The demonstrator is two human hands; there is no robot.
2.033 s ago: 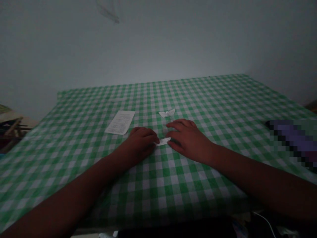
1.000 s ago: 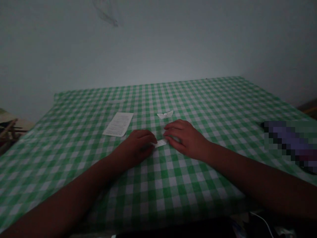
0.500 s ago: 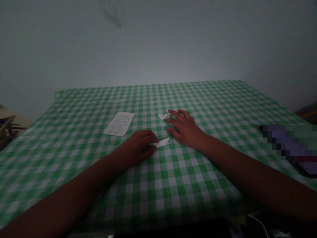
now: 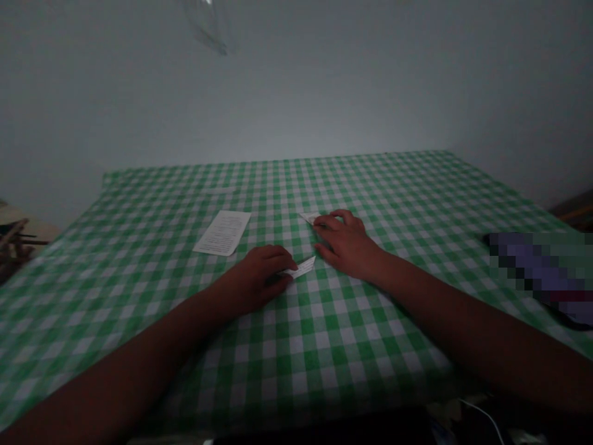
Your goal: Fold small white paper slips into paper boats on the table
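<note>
My left hand (image 4: 259, 276) rests on the table with fingers closed on a folded strip of printed paper (image 4: 304, 268), whose pointed end sticks out to the right. Farther back, a small folded paper piece (image 4: 309, 217) lies on the cloth. Over its right part is my right hand (image 4: 347, 243), fingers bent and fingertips at the paper, partly hiding it. The thumb stands apart from the fingers, nearer to me. To the left lies a flat sheet of printed paper (image 4: 223, 233), touched by neither hand.
A green and white checked tablecloth (image 4: 296, 346) covers the table, which stands against a pale wall (image 4: 296, 80). A pixelated dark object (image 4: 532, 266) lies at the right edge. A faint pale strip (image 4: 219, 190) is on the cloth behind the printed sheet.
My right hand's fingers have drawn in and bent, coming down over the folded paper piece and covering more of its right side. My left hand and its paper strip stay nearly still.
</note>
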